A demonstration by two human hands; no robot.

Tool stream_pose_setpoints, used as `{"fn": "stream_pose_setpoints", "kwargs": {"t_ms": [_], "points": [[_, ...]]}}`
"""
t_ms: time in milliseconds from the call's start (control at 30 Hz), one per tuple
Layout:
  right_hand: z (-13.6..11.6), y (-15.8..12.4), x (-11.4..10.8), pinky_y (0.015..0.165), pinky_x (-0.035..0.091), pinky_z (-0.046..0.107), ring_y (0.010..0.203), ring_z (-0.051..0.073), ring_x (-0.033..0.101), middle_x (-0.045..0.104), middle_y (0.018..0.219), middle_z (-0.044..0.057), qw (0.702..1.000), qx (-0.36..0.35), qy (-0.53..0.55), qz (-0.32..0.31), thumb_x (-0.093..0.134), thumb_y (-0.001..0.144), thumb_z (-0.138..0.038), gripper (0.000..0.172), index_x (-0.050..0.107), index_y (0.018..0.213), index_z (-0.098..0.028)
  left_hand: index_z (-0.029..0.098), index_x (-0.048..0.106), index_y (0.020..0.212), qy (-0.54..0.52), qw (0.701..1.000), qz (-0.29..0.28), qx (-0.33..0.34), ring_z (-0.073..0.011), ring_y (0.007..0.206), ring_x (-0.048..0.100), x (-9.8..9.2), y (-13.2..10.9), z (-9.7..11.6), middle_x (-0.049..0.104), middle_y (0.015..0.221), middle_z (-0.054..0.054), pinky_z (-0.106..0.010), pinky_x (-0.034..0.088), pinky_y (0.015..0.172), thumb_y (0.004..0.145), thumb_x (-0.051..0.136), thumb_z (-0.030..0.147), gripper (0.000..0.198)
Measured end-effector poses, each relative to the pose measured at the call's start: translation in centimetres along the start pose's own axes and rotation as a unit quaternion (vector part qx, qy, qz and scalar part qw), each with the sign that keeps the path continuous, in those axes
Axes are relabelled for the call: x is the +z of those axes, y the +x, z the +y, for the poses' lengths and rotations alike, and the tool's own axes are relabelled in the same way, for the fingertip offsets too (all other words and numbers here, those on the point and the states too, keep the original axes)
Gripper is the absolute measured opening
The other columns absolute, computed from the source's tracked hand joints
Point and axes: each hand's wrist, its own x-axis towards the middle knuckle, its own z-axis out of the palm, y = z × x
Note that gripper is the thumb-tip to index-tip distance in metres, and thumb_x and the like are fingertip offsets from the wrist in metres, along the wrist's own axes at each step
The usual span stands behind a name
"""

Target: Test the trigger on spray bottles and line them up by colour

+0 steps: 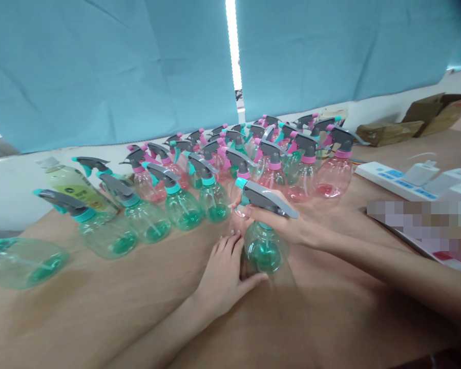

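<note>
Clear green spray bottle [264,248] with grey trigger head and teal nozzle, upright on the wooden table [330,318], right hand [292,220] grasping its neck, left hand [225,274] cupping its base, rows of pink and green bottles [234,169] just behind.

A single head-worn camera looks forward and down from close above the near surface [100,307] edge toward the far blue curtain [100,66].
</note>
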Motion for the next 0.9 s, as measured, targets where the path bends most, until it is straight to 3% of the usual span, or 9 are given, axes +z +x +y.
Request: {"fn": "stream_pose_setpoints", "kwargs": {"t_ms": [633, 767, 900], "points": [[-0.53, 0.01, 0.14, 0.055, 0.028, 0.027, 0.06, 0.012, 0.029, 0.031, 0.064, -0.004, 0.999, 0.032, -0.025, 0.022, 0.057, 0.087, -0.035, 0.035, 0.034, 0.065, -0.022, 0.014, 0.047, 0.133, 0.008, 1.0, 0.0, 0.002, -0.0395, 0.132, 0.043, 0.31, -0.02, -0.23, 0.052, 0.138, -0.02, -0.058, 0.037, 0.105, 0.084, 0.057, 0.069, 0.074], [-0.51, 0.04, 0.13, 0.057, 0.029, 0.028, 0.06, 0.012, 0.032, 0.033, 0.064, -0.004, 0.999, 0.027, -0.022, 0.024, 0.057, 0.088, -0.036, 0.033, 0.037, 0.065, -0.023, 0.014, 0.047, 0.133, 0.008, 1.0, -0.006, 0.0, -0.0394, 0.132, 0.043, 0.25, 0.03, -0.17, 0.052, 0.139, -0.02, -0.059, 0.036, 0.105, 0.084, 0.057, 0.069, 0.074], [-0.76, 0.03, 0.11, 0.062, 0.039, 0.027, 0.065, 0.012, 0.046, 0.051, 0.073, -0.003, 1.0, 0.023, 0.003, 0.004, 0.059, 0.087, -0.029, 0.014, 0.052, 0.076, -0.022, 0.014, 0.047, 0.132, 0.002, 1.0, -0.008, -0.004, -0.0389, 0.132, 0.043, 0.1, 0.09, -0.03, 0.05, 0.14, -0.02, -0.058, 0.035, 0.106, 0.084, 0.06, 0.066, 0.071]]}}
